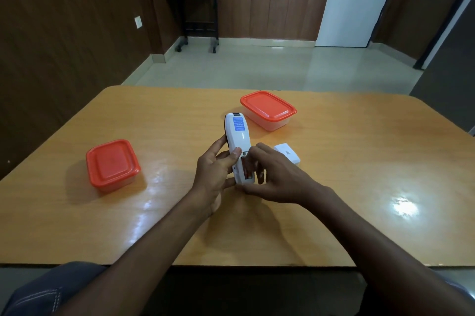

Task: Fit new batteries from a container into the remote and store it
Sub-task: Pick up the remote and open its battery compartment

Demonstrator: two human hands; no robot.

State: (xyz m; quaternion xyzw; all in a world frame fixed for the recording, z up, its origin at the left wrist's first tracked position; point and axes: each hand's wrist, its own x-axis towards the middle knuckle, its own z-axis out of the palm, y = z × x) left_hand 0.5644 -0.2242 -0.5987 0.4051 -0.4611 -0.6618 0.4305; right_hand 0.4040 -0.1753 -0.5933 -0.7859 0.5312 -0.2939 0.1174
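While left hand point(216, 169) grips remote point(238, 141), right hand point(275, 177) at compartment (battery, perhaps) — uncovered

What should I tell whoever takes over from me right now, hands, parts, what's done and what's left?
Left hand grips the remote, back up, above the table.
Right hand has fingertips at the open battery bay, where a battery shows.
Battery cover lies on the table right of the remote.
Both red-lidded containers, left and far, are shut.
Left: seat batteries, refit cover, store remote.
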